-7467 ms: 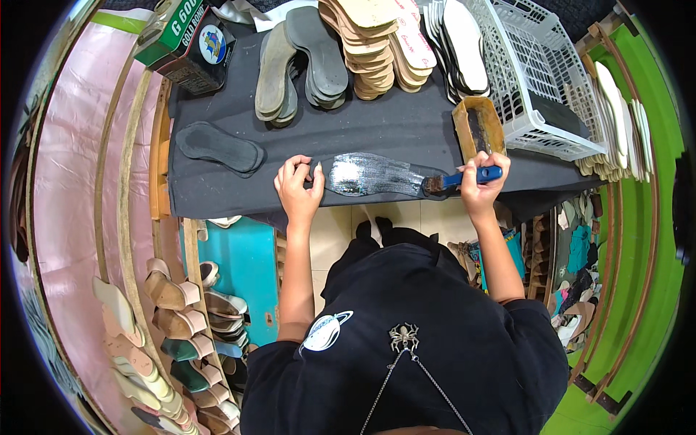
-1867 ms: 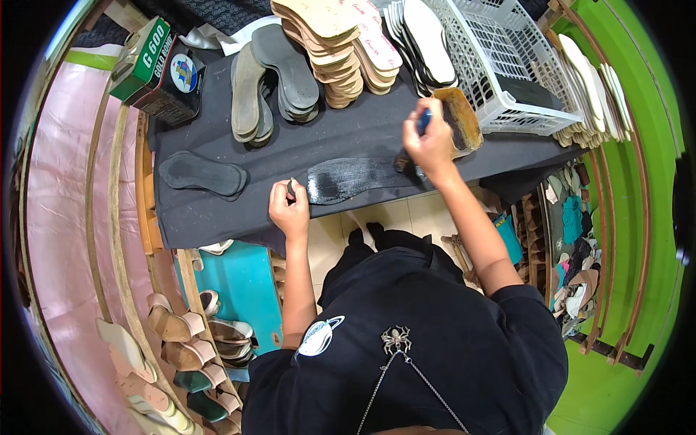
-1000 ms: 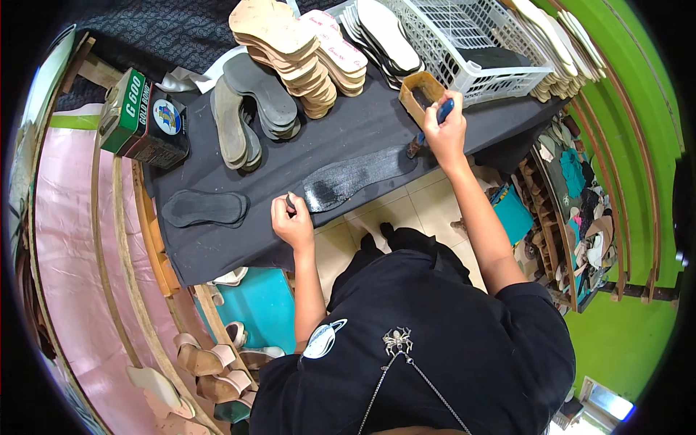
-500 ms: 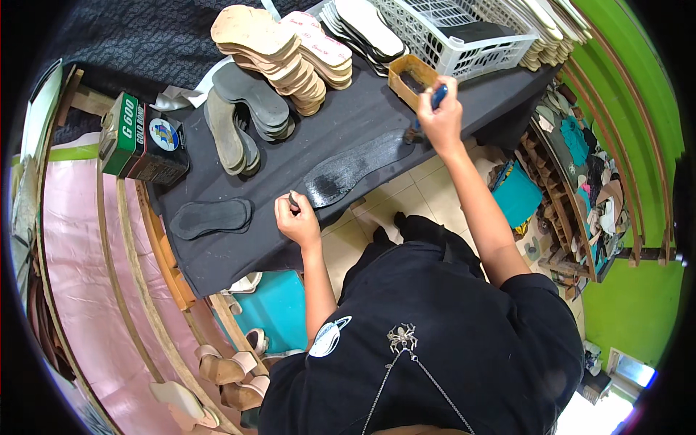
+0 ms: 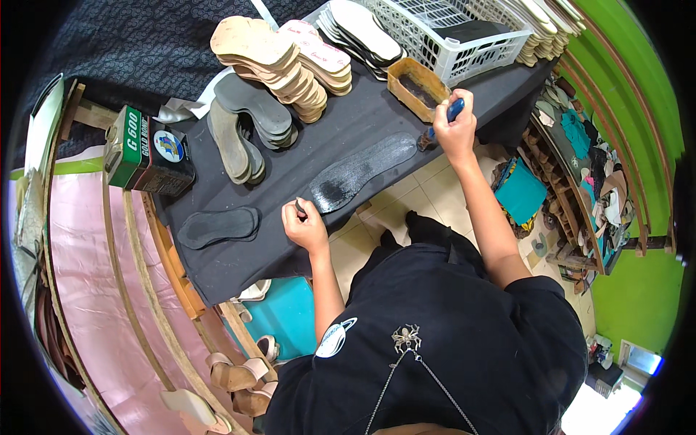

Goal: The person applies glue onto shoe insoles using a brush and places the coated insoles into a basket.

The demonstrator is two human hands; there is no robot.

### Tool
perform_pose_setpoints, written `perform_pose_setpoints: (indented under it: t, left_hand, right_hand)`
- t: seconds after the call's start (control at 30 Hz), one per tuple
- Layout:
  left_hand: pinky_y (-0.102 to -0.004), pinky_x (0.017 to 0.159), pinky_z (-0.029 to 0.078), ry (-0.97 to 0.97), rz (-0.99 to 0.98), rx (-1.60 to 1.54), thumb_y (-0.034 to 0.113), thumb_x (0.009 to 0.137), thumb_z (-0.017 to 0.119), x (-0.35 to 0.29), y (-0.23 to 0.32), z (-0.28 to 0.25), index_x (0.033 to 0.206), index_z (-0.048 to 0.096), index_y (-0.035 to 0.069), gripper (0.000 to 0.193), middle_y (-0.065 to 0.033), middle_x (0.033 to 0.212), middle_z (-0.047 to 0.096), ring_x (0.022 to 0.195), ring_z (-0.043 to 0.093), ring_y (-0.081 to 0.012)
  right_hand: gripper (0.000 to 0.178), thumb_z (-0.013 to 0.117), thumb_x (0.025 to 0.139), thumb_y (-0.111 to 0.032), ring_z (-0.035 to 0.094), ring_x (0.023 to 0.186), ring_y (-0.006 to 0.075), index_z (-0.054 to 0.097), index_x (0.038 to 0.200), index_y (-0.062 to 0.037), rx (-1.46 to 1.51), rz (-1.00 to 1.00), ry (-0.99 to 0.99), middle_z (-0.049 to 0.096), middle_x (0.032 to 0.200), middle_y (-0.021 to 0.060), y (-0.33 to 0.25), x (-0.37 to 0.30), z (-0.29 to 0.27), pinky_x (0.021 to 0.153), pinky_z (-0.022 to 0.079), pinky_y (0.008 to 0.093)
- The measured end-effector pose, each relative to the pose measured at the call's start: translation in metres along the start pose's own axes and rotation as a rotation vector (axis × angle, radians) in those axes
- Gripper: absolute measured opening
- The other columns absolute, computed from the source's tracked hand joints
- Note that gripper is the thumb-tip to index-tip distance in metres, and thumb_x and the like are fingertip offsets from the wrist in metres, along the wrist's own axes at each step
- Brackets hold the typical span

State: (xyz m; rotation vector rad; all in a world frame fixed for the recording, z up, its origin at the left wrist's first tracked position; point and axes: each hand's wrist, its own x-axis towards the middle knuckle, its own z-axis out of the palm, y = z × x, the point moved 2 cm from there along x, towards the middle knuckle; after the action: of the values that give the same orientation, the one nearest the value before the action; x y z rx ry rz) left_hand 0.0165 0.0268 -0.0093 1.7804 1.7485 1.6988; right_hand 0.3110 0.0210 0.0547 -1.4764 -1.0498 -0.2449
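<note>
A dark shoe sole [image 5: 370,165] lies along the near edge of the table, glossy and wet-looking, with a darker patch at its left end. My right hand [image 5: 457,134] is closed round the blue handle of a brush [image 5: 454,110]. Its bristle end [image 5: 428,139] is at the right tip of the sole; whether it touches cannot be told. Beside the sole's left end, my left hand [image 5: 307,230] is closed, with a small dark thing [image 5: 300,210] showing at the thumb. A yellowish rectangular tub [image 5: 418,90] with dark residue stands just beyond the brush.
Stacks of grey soles [image 5: 254,109], tan insoles [image 5: 268,54] and white insoles [image 5: 359,29] line the back, beside a white plastic crate [image 5: 464,54]. At left are a green and black tin [image 5: 148,152] and a pair of black soles [image 5: 217,227]. Wooden racks [image 5: 573,210] stand at right.
My right hand with the brush has moved slightly right and nearer me, to the sole's tip. My left hand stays by the sole's left end. The whole view has shifted a little.
</note>
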Motion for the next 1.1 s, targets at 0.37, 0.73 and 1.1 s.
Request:
perform_pose_setpoints:
  t: [0.37,0.73,1.1]
  left_hand:
    - [-0.0326,0.046,0.03,-0.002,0.013,0.041,0.003,0.074,0.054,0.001,0.003,-0.006,0.061,0.042,-0.001,0.019,-0.0067,0.056,0.041,0.048,0.035,-0.0185]
    - [-0.0305,0.043,0.028,0.0,0.049,0.034,0.002,0.076,0.053,0.005,0.001,-0.003,0.059,0.04,0.0,0.022,-0.0065,0.06,0.045,0.046,0.035,-0.0164]
    - [-0.0199,0.046,0.028,-0.295,0.02,-0.434,0.01,0.084,0.055,0.087,0.037,0.013,0.072,0.052,-0.004,0.018,0.0005,0.064,0.046,0.054,0.033,-0.0044]
  right_hand:
    - [0.019,0.052,0.077,-0.002,0.047,0.044,0.0135,0.04,0.09,-0.0064,0.083,0.059,0.033,0.046,0.059,0.0052,0.007,-0.011,-0.006,0.044,0.039,0.0251]
    - [0.019,0.053,0.077,-0.002,0.046,0.046,0.0082,0.04,0.091,-0.0058,0.125,0.065,0.078,0.046,0.06,0.0036,0.003,-0.007,-0.003,0.042,0.037,0.0228]
    - [0.017,0.037,0.091,-0.015,0.055,0.054,0.0155,0.025,0.102,-0.0091,0.886,0.355,0.289,0.056,0.082,0.0185,0.023,0.015,-0.028,0.046,0.045,0.0233]
